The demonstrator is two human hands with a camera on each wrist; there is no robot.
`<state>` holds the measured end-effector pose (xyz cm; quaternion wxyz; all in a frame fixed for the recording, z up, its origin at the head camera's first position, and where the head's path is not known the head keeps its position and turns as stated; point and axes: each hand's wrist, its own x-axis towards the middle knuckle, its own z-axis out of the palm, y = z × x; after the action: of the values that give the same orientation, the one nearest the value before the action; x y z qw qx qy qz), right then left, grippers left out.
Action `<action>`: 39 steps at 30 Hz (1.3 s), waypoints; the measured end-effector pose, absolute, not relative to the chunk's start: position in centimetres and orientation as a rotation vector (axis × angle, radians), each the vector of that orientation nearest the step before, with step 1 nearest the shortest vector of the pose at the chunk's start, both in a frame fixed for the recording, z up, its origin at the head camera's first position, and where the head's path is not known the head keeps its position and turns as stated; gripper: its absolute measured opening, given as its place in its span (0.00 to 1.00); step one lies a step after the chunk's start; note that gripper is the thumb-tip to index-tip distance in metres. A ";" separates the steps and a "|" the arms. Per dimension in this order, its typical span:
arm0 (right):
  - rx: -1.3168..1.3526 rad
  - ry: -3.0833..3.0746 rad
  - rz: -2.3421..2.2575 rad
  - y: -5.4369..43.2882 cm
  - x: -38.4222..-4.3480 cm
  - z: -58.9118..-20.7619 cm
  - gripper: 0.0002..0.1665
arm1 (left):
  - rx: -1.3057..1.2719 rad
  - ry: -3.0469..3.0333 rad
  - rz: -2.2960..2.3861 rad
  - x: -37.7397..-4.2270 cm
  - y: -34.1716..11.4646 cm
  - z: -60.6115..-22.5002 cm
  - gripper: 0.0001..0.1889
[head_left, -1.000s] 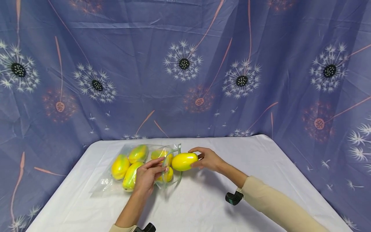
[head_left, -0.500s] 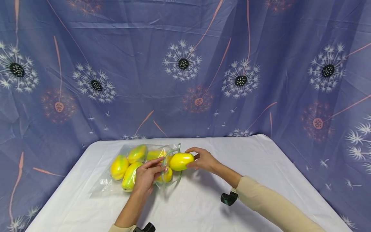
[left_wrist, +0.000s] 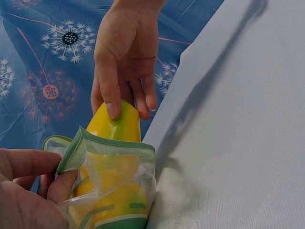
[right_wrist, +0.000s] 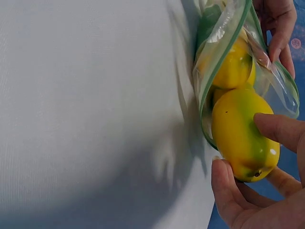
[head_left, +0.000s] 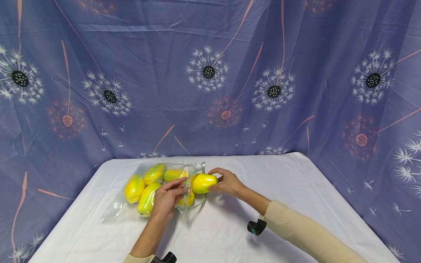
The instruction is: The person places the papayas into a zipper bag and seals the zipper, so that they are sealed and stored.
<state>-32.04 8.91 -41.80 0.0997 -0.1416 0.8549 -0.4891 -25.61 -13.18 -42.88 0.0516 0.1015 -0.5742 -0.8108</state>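
Observation:
A clear zip bag [head_left: 113, 212] with a green-edged mouth [left_wrist: 114, 143] lies on the table, holding several yellow-green papayas [head_left: 135, 189]. My left hand [head_left: 165, 201] pinches the rim of its mouth between thumb and fingers, as the left wrist view shows. In my right hand [head_left: 227, 182] is another papaya [right_wrist: 243, 129], gripped round its stem end by thumb and fingers. Its far end is inside the bag's opening, right against a papaya [right_wrist: 234, 64] in there. Part of the bag's contents is hidden behind my left hand.
A white cloth [head_left: 246, 233] covers the table. Behind and on both sides hangs a blue curtain [head_left: 158, 73] with dandelion prints. A black wrist camera [head_left: 256, 227] sits at my right sleeve and another [head_left: 166, 258] at the left.
My right hand has moved left, carrying the papaya further into the bag's mouth. A papaya at the back of the bag has shifted left. My left hand stays on the rim.

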 end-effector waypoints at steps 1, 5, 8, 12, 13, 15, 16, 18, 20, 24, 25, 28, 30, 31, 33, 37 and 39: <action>-0.420 2.536 -1.444 8.8 -32.0 -41.9 0.34 | 0.302 -1.752 -2.467 -25.6 -13.2 -42.9 0.22; -0.412 2.581 -1.427 8.2 -31.8 -42.3 0.33 | 0.304 -1.751 -2.467 -25.6 -13.3 -43.0 0.22; -0.407 2.602 -1.418 7.9 -31.6 -42.5 0.32 | 0.308 -1.755 -2.461 -25.7 -13.3 -43.0 0.21; -0.384 2.591 -1.404 7.8 -31.5 -42.3 0.33 | 0.307 -1.775 -2.448 -25.6 -13.3 -43.0 0.21; -0.380 2.584 -1.398 7.8 -31.4 -42.2 0.33 | 0.310 -1.777 -2.445 -25.6 -13.3 -43.0 0.21; -0.370 2.557 -1.392 7.8 -31.3 -41.9 0.34 | 0.318 -1.779 -2.443 -25.6 -13.3 -43.0 0.22; -0.370 2.540 -1.389 7.8 -31.3 -41.7 0.34 | 0.321 -1.778 -2.446 -25.6 -13.3 -43.0 0.22; -0.378 2.506 -1.386 7.9 -31.2 -41.4 0.34 | 0.321 -1.778 -2.447 -25.6 -13.4 -43.0 0.22; -0.390 2.475 -1.386 8.0 -31.1 -41.2 0.34 | 0.315 -1.780 -2.449 -25.7 -13.3 -43.0 0.23; -0.398 2.438 -1.394 8.3 -31.0 -41.1 0.34 | 0.307 -1.783 -2.453 -25.6 -13.2 -42.9 0.23; -0.395 2.433 -1.396 8.2 -31.1 -41.2 0.34 | 0.307 -1.782 -2.452 -25.6 -13.2 -43.0 0.23; -0.384 2.435 -1.398 8.1 -31.1 -41.5 0.35 | 0.300 -1.772 -2.457 -25.5 -13.2 -43.0 0.22; -0.378 2.442 -1.398 8.0 -31.2 -41.7 0.35 | 0.287 -1.774 -2.456 -25.5 -13.2 -43.0 0.21; -0.376 2.445 -1.402 8.0 -31.2 -41.8 0.35 | 0.281 -1.773 -2.455 -25.5 -13.2 -43.0 0.21; -0.370 2.455 -1.407 7.8 -31.2 -42.0 0.34 | 0.277 -1.770 -2.458 -25.5 -13.2 -43.0 0.21; -0.359 2.462 -1.432 7.3 -31.0 -42.3 0.34 | 0.273 -1.764 -2.466 -25.5 -13.2 -43.0 0.22; -0.355 2.459 -1.447 7.1 -30.9 -42.6 0.34 | 0.270 -1.768 -2.468 -25.5 -13.2 -43.0 0.22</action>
<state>-30.89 7.08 -42.61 0.1326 -0.1223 0.8477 -0.4989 -25.48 -13.20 -43.00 0.0469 0.0884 -0.5794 -0.8089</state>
